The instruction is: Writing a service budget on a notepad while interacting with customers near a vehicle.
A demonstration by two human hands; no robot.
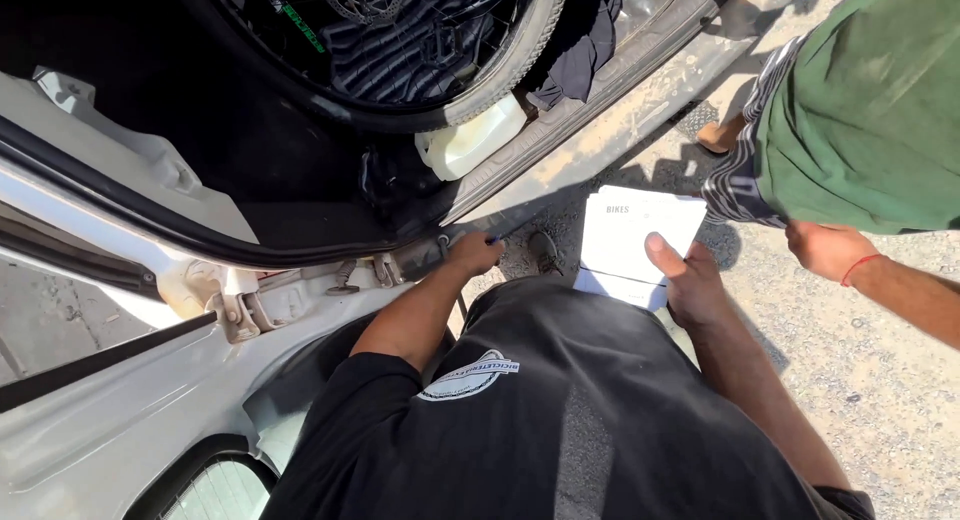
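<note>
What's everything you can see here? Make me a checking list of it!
Surface: gravel ground, sunlit.
Job's things: white booklet, held by right hand, thumb on top.
Clutter: white jug, bike wheel and dark cloth in the car boot.
Grippers: left hand rests on the boot edge.
Cables: nothing seen.
Surroundings: another person in green shirt, hand with red wristband.

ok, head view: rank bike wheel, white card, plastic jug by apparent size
1. bike wheel, largest though cropped by the frame
2. white card in the right hand
3. plastic jug, partly hidden under the wheel, so unsure
</note>
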